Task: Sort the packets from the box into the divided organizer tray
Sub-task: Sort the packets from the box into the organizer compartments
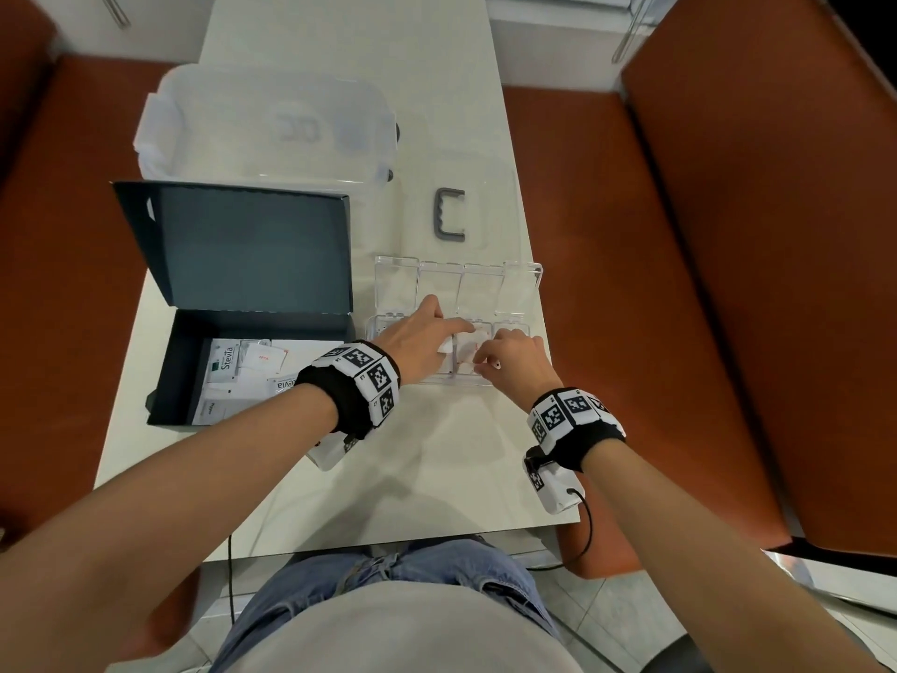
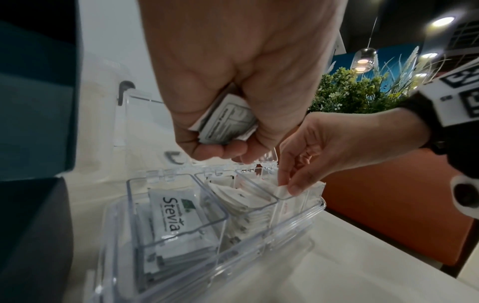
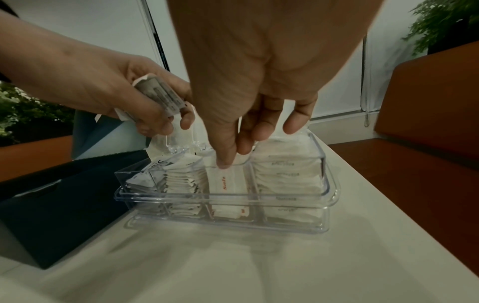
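Two hands work over one clear organizer tray (image 3: pixel 324 184) with four compartments. Right hand (image 1: pixel 514 357): thumb and forefinger pinch a "Salt" packet (image 3: pixel 228 184) standing in the third compartment from the left. Left hand (image 1: pixel 417 342): fingers curled around a small bundle of packets (image 2: pixel 228 121), held above the tray. Leftmost compartment holds Stevia packets (image 2: pixel 171 213); the others hold white packets. One dark open box (image 1: pixel 194 361) with more packets lies left of the tray.
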